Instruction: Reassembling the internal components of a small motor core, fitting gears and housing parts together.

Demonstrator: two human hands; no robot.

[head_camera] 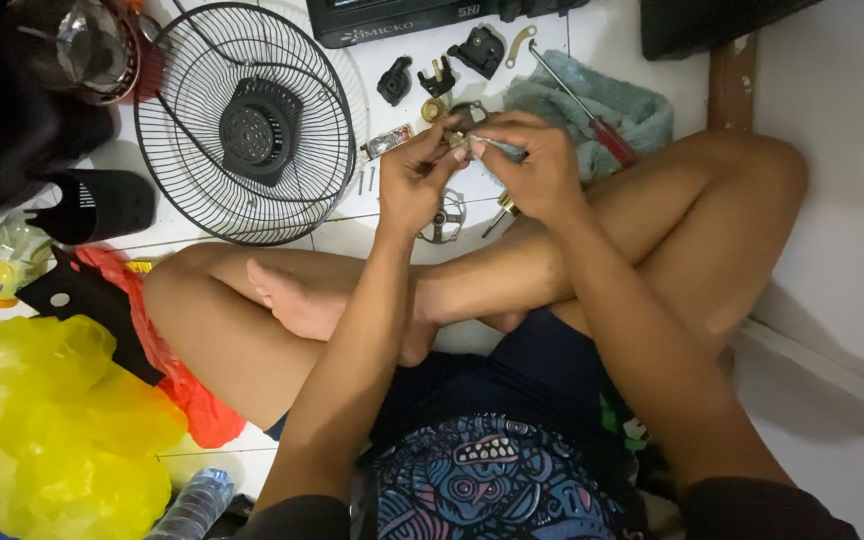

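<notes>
between both hands (pixel 477 160), small part (pixel 460 142) half-hidden

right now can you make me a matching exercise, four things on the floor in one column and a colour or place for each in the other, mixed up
Things:
1. fan grille
2. screwdriver
3. plastic bag
4. small metal part

Colour or place:
A. yellow, crumpled at the lower left
B. pinched between the fingers of the left hand and right hand
C. black wire, flat on the white tiles
D. red handle, lying on the teal cloth

Pairs: 1-C, 2-D, 3-A, 4-B
</notes>
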